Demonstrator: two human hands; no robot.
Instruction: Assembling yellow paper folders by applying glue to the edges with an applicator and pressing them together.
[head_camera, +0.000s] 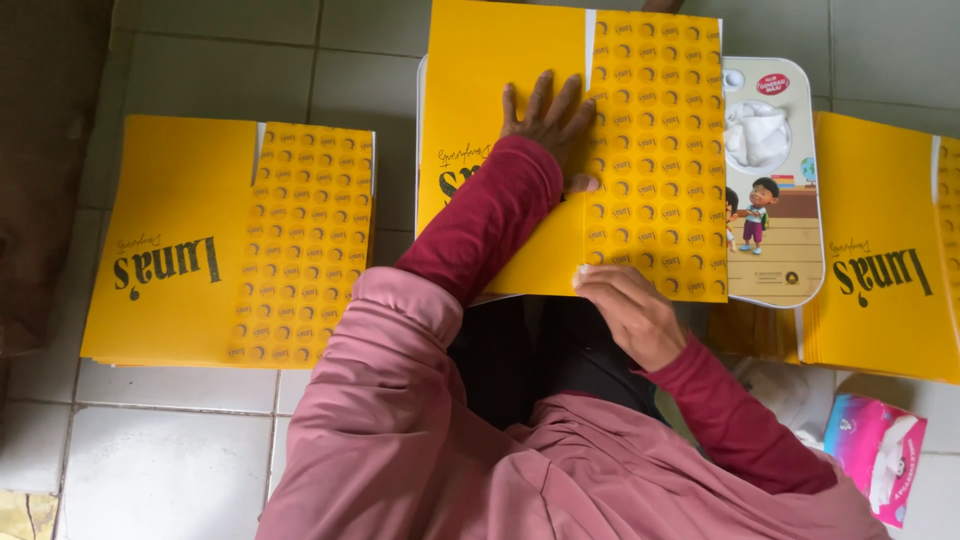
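Note:
A flat yellow carton sheet (520, 60) with a dotted patterned flap lies in front of me on a white board. My left hand (548, 125) presses flat on it, fingers spread, over the seam between the plain part and the patterned flap (660, 130). My right hand (628, 312) pinches the sheet's near edge at the bottom of the seam, with something small and white under the fingertips. Red sleeves under pink cloth cover both arms.
A stack of the same yellow sheets (200, 240) lies on the tiled floor at left, another stack (880, 250) at right. A white box with a cartoon picture and white cloth (775, 180) sits beside the middle sheet. A pink tissue pack (875, 450) lies at lower right.

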